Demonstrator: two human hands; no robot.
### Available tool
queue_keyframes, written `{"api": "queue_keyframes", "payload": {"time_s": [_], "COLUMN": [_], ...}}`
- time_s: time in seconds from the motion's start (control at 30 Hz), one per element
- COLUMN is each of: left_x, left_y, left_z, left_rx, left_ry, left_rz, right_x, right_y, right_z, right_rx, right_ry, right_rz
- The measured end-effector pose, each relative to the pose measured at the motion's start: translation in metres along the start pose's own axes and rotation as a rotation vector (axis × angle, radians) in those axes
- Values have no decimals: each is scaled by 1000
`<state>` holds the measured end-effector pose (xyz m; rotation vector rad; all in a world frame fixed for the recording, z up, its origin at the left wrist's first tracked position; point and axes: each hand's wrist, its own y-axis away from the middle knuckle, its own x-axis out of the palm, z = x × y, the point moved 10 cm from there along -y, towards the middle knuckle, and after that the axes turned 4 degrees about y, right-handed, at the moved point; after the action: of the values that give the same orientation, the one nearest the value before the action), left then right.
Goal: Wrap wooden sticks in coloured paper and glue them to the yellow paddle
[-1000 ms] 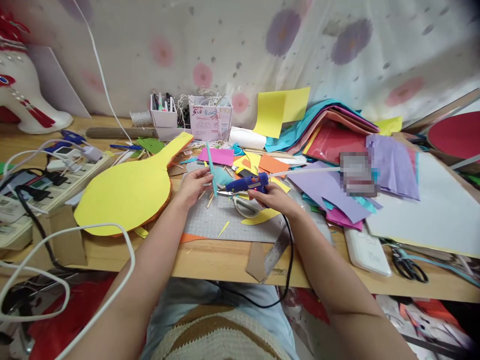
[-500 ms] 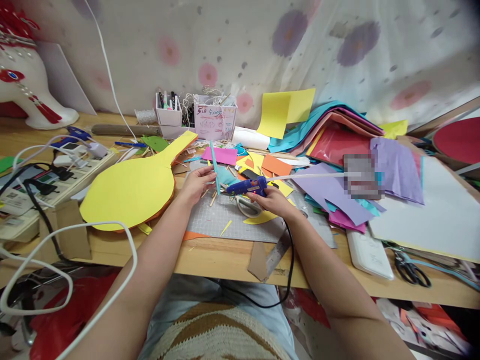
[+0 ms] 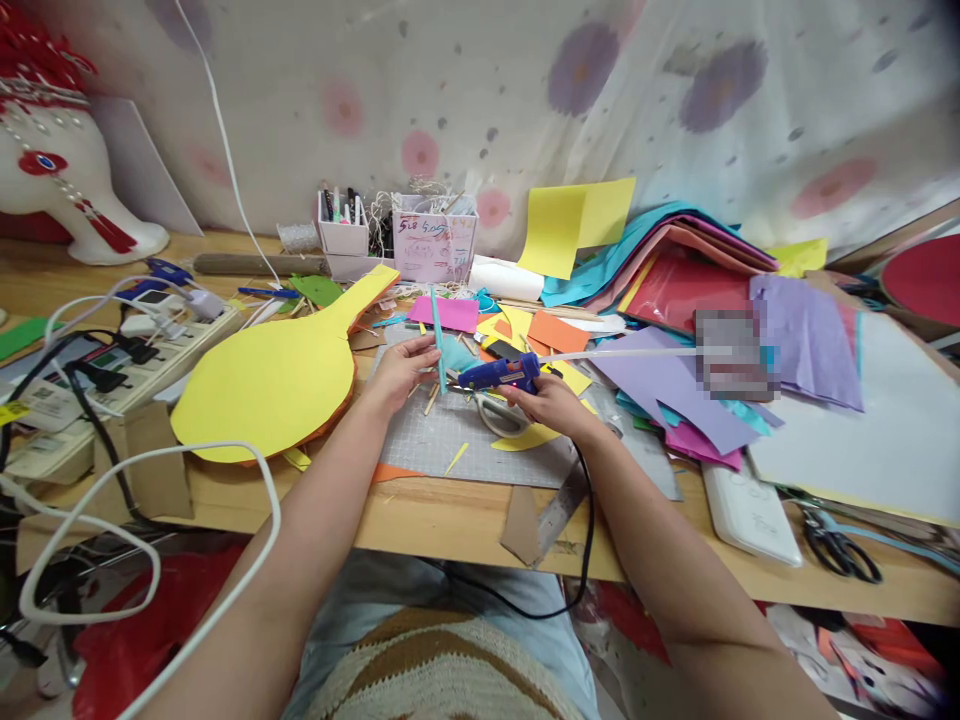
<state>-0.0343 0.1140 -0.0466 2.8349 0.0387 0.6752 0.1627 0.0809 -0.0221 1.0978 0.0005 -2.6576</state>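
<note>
Turquoise strip (image 3: 437, 328), head view: it stands near-upright at the centre of the frame, pinched in the fingertips of your left hand (image 3: 405, 372), lower end over the grey cutting mat (image 3: 420, 440). Your right hand (image 3: 551, 403), just right of centre, is wrapped around the blue glue gun (image 3: 495, 373), its nozzle (image 3: 462, 380) pointing left at the strip's lower end. Nozzle and strip are very close; cannot tell whether they touch. White glue stick (image 3: 622, 352) juts from the gun's rear toward the right of the frame. Scissors (image 3: 486, 420) lie just below the gun. Yellow paddle-shaped cutout (image 3: 270, 380) lies at centre left, apart from both hands.

Change over the last second: the whole scene slides slightly rightward in the frame, cutout and mat alike, so the viewpoint is likely what turns. Both grasps are unchanged. Reading: you are holding steady, with gluing at the strip's lower end the probable step in hand. No bead of glue can be made out.
</note>
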Motion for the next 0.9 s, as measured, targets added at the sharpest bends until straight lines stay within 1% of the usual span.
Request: {"api": "queue_keyframes", "payload": {"time_s": [0.13, 0.5, 0.73, 0.9], "left_x": [-2, -1, -1, -1], "left_y": [-1, -2, -2, -3], "left_z": [2, 5, 3, 4], "left_rx": [-2, -10, -5, -7], "left_ry": [1, -7, 2, -6], "left_rz": [-11, 15, 14, 14], "right_x": [-2, -2, 4, 2], "right_y": [1, 1, 1, 3], "right_z": [3, 4, -2, 1], "right_rx": [1, 7, 9, 1], "right_ry": [27, 19, -5, -14], "right_rz": [-5, 2, 52, 37]}}
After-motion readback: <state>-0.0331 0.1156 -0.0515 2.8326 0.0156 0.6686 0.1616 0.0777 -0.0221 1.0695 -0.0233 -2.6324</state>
